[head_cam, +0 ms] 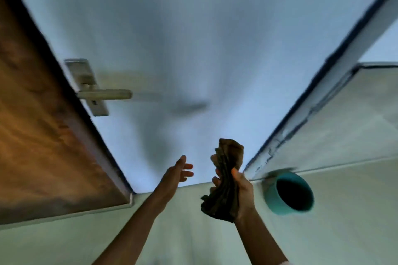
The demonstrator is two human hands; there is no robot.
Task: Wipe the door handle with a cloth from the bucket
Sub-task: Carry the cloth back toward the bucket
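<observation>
A metal lever door handle [105, 94] on a long backplate sticks out to the right from the white door [193, 38], at the left of the view. My right hand [241, 189] is closed around a bunched brown cloth [226, 176], held up low in front of the door, well below and right of the handle. My left hand [178, 173] is raised beside the cloth with fingers spread, holding nothing. A teal bucket [277, 200] stands on the floor to the right of my right hand; its inside looks dark.
A brown wooden surface [38, 135] runs along the door's left edge. On the right, a dark-edged door frame [323, 84] meets a pale wall. Pale floor tiles [183, 232] lie beneath my arms.
</observation>
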